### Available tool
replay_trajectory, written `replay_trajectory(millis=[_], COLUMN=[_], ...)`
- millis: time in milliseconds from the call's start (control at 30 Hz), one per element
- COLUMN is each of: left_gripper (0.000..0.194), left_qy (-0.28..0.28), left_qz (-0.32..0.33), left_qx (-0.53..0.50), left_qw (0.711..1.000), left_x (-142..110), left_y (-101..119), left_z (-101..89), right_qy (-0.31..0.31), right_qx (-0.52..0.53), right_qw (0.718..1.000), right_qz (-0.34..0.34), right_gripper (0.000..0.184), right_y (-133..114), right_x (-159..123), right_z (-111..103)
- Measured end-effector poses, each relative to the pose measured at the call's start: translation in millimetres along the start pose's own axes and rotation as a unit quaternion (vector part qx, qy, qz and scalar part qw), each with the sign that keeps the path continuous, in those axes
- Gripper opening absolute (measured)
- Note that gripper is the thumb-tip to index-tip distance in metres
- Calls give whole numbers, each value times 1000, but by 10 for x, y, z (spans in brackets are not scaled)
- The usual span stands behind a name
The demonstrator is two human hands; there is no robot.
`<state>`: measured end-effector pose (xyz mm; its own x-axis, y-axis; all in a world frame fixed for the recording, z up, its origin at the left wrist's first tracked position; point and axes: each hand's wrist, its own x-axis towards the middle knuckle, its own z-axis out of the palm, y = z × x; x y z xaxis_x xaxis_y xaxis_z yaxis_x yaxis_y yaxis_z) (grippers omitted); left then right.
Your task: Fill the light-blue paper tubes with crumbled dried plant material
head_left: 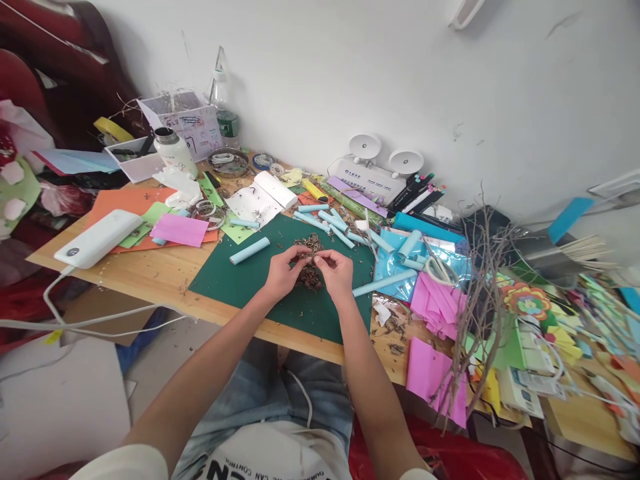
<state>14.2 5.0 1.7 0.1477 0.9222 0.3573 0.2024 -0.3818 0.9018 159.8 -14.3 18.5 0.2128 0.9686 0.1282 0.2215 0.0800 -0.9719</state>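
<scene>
Both my hands meet over a small heap of brown dried plant bits (310, 279) on a dark green cutting mat (240, 283). My left hand (287, 270) comes in from the left with thumb and fingertips pinched together. Opposite it, my right hand (336, 270) pinches too, its fingertips almost touching the left ones. A bit of the brown dried plant seems to be between the fingertips, though it is small and partly hidden. Left of the heap lies a light blue paper tube (250, 251). Several more blue tubes (342, 235) lie behind and to the right.
A white power bank (99, 239) with a cable sits at the table's left. Pink paper (179, 229), a white bottle (175, 152) and an emergency light (367, 177) stand or lie farther back. On the right are scissors (441, 269), pink sheets (435, 377) and dry twigs (483, 293).
</scene>
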Motion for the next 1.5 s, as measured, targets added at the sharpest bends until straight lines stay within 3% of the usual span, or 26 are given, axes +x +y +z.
replay_trajectory(millis=[133,333,467,633,867,1033,1333,1400,1500], left_gripper=[16,19,18,20,19,15,20,19,19], left_qy=[8,-18,9,19,1,-13,-25,-6,22], left_qz=[14,28,-5,-25,-10,-36,-45,-60,-77], left_qx=[26,78,63,35,28,1,-2,-4,-11], left_qw=[1000,996,998,999,1000,999,999,998,997], left_x=[-1,12,22,28,29,17,23,25,29], left_y=[1,48,18,-47,-19,-15,-10,-23,-42], left_z=[6,-13,-22,-3,13,9,1,-1,-5], right_qy=[-15,-49,-55,-132,-56,-49,8,-1,-71], right_qx=[-46,-161,-117,-154,-172,-151,-192,-176,-152], right_qw=[998,974,985,976,973,971,970,974,976], right_qz=[-34,-148,-117,-84,-147,-178,-151,-140,-139], right_gripper=[19,15,13,22,11,15,15,14,12], right_y=[-64,-147,-150,-136,-141,-130,-85,-102,-142], right_x=[-42,-67,-27,-14,-34,-29,-1,0,-8], right_z=[-5,-32,-123,-187,-90,-61,-105,-146,-197])
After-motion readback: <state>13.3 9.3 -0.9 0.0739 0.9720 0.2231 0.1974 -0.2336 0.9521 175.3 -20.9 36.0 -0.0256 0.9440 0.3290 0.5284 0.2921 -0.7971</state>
